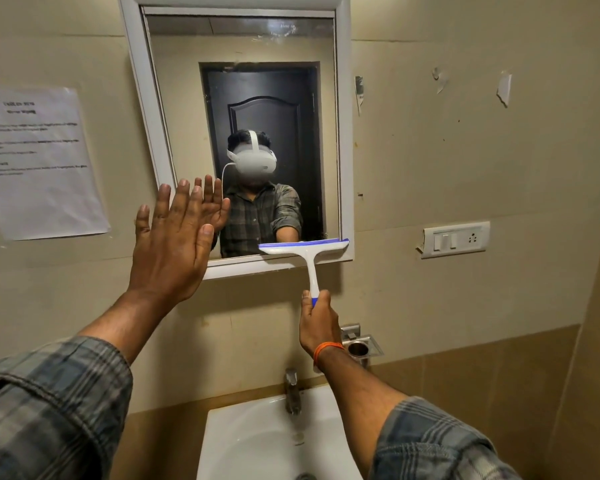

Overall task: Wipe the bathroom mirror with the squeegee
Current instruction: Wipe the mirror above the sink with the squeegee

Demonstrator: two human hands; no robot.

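A white-framed mirror (174, 46) hangs on the beige wall and reflects a person and a dark door. A white squeegee (307, 252) with a blue blade edge lies across the mirror's bottom right corner, its blade at the lower frame. My right hand (317, 322) grips its blue-tipped handle from below, an orange band on the wrist. My left hand (172, 244) is raised flat with straight fingers at the mirror's lower left corner; whether it touches the frame or glass I cannot tell.
A white basin (243, 441) with a metal tap (292, 393) sits directly below. A steel holder (359, 344) is fixed to the wall right of my right hand. A switch plate (456, 239) is at the right, a printed sheet (39, 161) at the left.
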